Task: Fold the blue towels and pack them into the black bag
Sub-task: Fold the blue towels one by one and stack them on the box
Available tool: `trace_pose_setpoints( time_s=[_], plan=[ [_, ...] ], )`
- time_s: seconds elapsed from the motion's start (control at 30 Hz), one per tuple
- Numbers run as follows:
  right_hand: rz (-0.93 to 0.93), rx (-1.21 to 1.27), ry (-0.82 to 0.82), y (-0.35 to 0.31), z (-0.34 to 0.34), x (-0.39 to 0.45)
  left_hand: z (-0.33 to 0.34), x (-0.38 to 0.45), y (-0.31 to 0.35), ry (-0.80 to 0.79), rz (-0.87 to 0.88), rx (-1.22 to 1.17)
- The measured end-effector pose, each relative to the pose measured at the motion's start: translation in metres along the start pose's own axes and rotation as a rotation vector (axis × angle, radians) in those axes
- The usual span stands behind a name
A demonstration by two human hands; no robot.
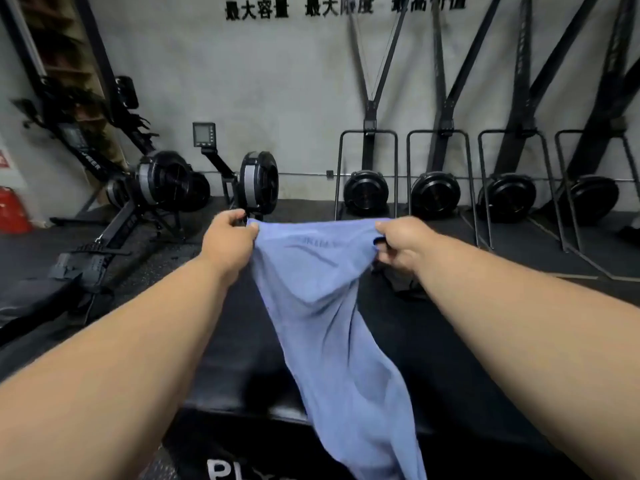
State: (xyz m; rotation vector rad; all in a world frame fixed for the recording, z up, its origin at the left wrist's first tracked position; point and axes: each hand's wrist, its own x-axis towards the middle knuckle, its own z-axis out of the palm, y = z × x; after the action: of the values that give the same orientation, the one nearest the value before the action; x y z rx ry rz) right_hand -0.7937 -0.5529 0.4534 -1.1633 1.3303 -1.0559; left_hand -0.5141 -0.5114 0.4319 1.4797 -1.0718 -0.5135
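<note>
A grey gym wall runs across the back, with black Chinese lettering [343, 8] high on it. Rowing machines [156, 188] sit on the dark rubber floor [519, 251] at the left, one with a small monitor [204, 134] raised on an arm. To the right a row of ski-trainer machines [367, 192] stands against the wall, each with a round black flywheel low down inside a metal frame. Something red [12, 209] shows at the far left edge.

Nearer, a black padded surface [415, 327] spreads out below the person's outstretched arms; white letters [239, 471] show on its front face, cut off by the bottom edge.

Both hands are held up in front. The left hand [228, 237] pinches one top corner of a blue towel [329, 323], fingers curled around the cloth. The right hand [398, 244] grips the other top corner the same way. The top edge of the towel stretches between them with a slight sag, and the rest hangs down in a narrowing drape, in front of the black surface, running out of view at the bottom. A small dark item [401, 282] lies on the surface just under the right hand; I cannot tell what it is.
</note>
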Motion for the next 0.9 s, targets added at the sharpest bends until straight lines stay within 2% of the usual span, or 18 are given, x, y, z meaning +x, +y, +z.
trace_pose_setpoints(
  time_s=[0.1, 0.23, 0.33, 0.4, 0.6, 0.7, 0.8, 0.9],
  plan=[
    [-0.144, 0.185, 0.02, -0.098, -0.006, 0.023, -0.015, 0.043, 0.082, 0.069, 0.12, -0.096],
    [-0.326, 0.311, 0.032, -0.2, -0.015, 0.038, -0.041, 0.069, 0.166, 0.143, 0.165, -0.34],
    [-0.376, 0.321, 0.018, -0.25, -0.021, 0.069, -0.051, 0.067, 0.208, 0.129, 0.175, -0.45],
    [-0.407, 0.34, -0.004, -0.267, -0.017, 0.053, -0.059, 0.063, 0.224, 0.11, 0.161, -0.548],
    [-0.494, 0.4, -0.053, -0.305, -0.013, -0.006, -0.082, 0.05, 0.264, 0.078, 0.238, -0.654],
    [-0.558, 0.399, -0.044, -0.311, -0.017, -0.021, -0.089, 0.045, 0.27, 0.007, 0.247, -0.715],
    [-0.532, 0.325, -0.039, -0.273, -0.021, -0.043, -0.099, 0.03, 0.243, -0.062, 0.197, -0.659],
    [-0.493, 0.223, -0.081, -0.195, -0.025, -0.074, -0.109, 0.001, 0.184, -0.108, 0.14, -0.48]
  ],
)
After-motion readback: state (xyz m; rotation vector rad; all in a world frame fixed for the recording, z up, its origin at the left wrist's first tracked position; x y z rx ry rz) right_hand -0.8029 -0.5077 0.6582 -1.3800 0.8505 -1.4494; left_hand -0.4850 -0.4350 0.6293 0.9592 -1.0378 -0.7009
